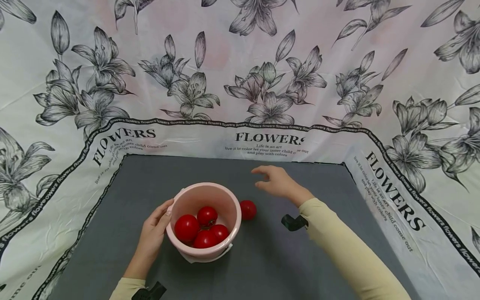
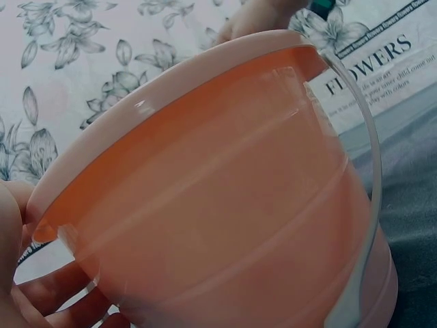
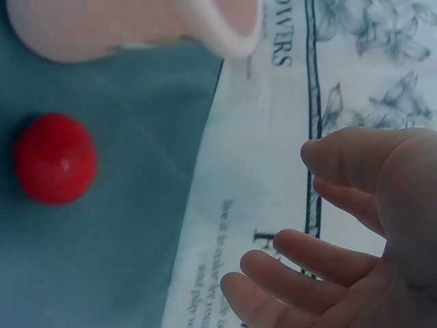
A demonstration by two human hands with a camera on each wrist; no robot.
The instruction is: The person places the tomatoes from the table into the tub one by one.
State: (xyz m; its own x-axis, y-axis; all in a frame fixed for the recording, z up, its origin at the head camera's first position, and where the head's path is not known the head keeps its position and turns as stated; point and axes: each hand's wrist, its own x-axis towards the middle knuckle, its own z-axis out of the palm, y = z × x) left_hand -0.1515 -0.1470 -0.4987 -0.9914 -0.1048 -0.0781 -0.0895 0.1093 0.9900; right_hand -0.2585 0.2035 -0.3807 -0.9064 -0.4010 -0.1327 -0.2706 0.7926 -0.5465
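A pink plastic bucket (image 1: 208, 258) with a pale handle (image 2: 374, 178) stands on the dark grey surface, holding several red tomatoes (image 1: 186, 228). At its left side my left hand (image 1: 153, 227) grips it, the thumb by the rim and the fingers along the outer wall. Another tomato (image 1: 248, 210) lies outside, just right of the bucket; the right wrist view shows this tomato (image 3: 56, 158) apart from the hand. Above the surface, beyond and right of that tomato, my right hand (image 1: 279, 182) hovers with nothing in it, fingers loosely spread.
The dark grey surface (image 1: 300, 266) is bordered by a white cloth (image 1: 210, 143) printed with flowers and lettering. This cloth also rises behind it. Each wrist carries a dark camera, such as the right wrist camera (image 1: 293, 223).
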